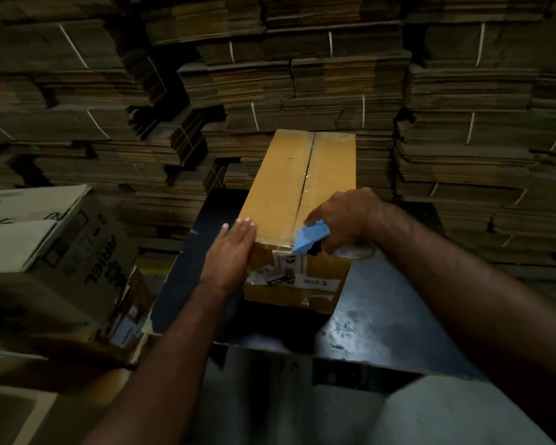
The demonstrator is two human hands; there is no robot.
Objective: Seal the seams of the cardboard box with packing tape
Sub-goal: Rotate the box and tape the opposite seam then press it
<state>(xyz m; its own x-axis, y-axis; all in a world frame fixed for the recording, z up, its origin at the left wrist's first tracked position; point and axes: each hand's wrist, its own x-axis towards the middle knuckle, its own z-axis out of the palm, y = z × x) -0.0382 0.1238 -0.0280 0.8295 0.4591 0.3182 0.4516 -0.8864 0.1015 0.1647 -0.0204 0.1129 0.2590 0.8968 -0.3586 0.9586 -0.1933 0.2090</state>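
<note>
Two hands at a cardboard box on a dark table.

The left hand [230,252] lies flat, fingers straight and together, pressing the near left side of the cardboard box [289,200]. The right hand [341,220] grips a blue tape dispenser [310,239] at the near top edge, on the middle seam [307,178]. The box stands on the dark table [382,303]; behind it rise stacks of flattened cardboard [302,75].

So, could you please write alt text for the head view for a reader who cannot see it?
A right hand holds a blue tape dispenser at the near end of a cardboard box's top seam, while the left hand presses flat against the box's side. Flattened cartons are stacked behind.
</note>
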